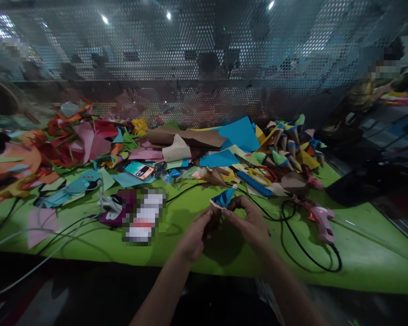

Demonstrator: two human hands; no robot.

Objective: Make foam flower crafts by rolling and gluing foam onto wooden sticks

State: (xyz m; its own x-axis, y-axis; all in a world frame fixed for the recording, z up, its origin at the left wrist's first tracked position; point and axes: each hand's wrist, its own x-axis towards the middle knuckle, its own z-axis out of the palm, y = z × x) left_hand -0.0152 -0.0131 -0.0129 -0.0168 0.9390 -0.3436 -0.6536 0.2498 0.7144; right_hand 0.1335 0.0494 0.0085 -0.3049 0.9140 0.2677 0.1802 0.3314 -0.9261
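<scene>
Two hands of mine are on one little blue paper piece, out in front of me, just above the green table [360, 267]. The little blue paper piece [223, 198] has a pale edge at the bottom and leans, with its tip up and to the right. My left hand [197, 233] is curled nearly closed around the low end, with the thumb on the near side. It is dark down there, so I cannot tell how much paper is tucked inside. My right hand [250, 222] is bent in a pinch, thumb and pointer close together, at the right side of the pale edge.

I think this step is about pressing and shaping that edge. To do it well, I should let my left hand hold firm but not squash, because thin paper bends easily. My right fingers should press little by little along the edge, so it stays even and the blue part does not twist.

The pink glue gun [322, 222] lies on my right with a red light on. It may be hot, so my right arm should mind it and its black cord [302, 259]. Some small paper cones [287, 145] sit farther back, well apart from my hands.
</scene>
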